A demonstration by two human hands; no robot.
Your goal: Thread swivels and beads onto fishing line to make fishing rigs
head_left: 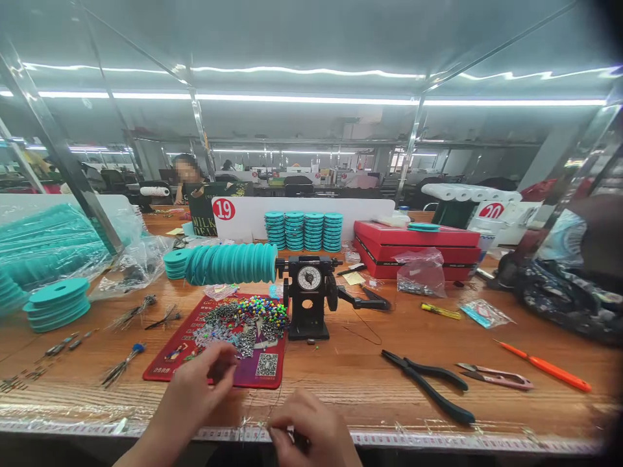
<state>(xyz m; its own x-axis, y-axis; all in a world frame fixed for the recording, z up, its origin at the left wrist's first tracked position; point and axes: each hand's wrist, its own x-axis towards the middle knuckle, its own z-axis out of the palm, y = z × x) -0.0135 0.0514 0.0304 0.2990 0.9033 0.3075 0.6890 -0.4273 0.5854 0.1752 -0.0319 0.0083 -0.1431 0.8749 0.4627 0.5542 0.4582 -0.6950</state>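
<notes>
My left hand [202, 379] hovers over the lower edge of the red mat [160, 366], its thumb and fingers curled toward each other; whether anything small is between them is too blurred to tell. Near the table's front edge, my right hand [311, 431] has its fingers bent around a small dark item I cannot make out. Colourful beads [265, 311] and metal swivels [248, 340] lie heaped on the mat. Behind it stands a black winding machine [309, 292] with a dial, carrying a row of turquoise spools [233, 264].
Black pliers [428, 383], pink snips [501, 376] and an orange tool [549, 368] lie at right. Red boxes [418, 246] and stacked spools [304, 231] stand behind. Wire bundles [121, 366] and more spools [58, 303] are at left. A person [187, 178] sits beyond the divider.
</notes>
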